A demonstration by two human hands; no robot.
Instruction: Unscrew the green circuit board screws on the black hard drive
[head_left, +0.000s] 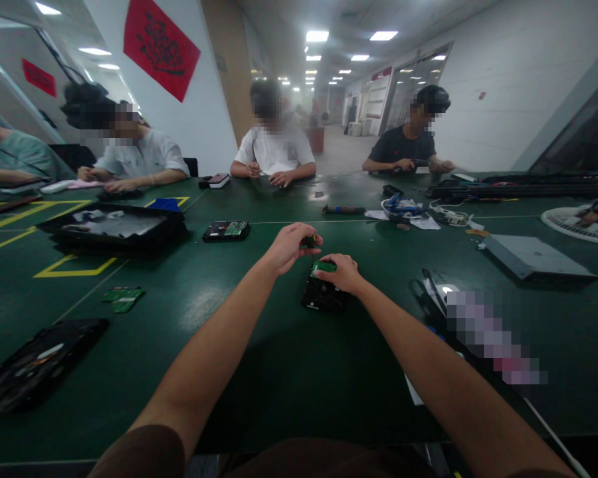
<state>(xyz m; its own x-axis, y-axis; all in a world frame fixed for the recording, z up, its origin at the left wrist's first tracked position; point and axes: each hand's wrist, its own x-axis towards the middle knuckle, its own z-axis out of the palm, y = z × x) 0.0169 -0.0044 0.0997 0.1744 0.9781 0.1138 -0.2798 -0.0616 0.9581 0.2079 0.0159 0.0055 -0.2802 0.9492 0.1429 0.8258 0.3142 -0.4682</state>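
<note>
In the head view a black hard drive (323, 297) lies on the green table in front of me, a green circuit board (323, 267) at its far end. My right hand (343, 273) is closed on the drive's far right side, its thumb over the board. Just above and to the left, my left hand (294, 247) pinches a short dark handle with a yellow mark (309, 241). The handle's lower end and its exact kind cannot be made out. A second hard drive (226, 230) with a visible circuit board rests further left.
Loose green circuit boards (123, 299) and a black drive-like casing (44, 362) lie left, below a black tray (114, 226). At right are a grey metal box (541, 257), a cable bundle (401, 207) and a black strap (436, 292). Several people sit across the table.
</note>
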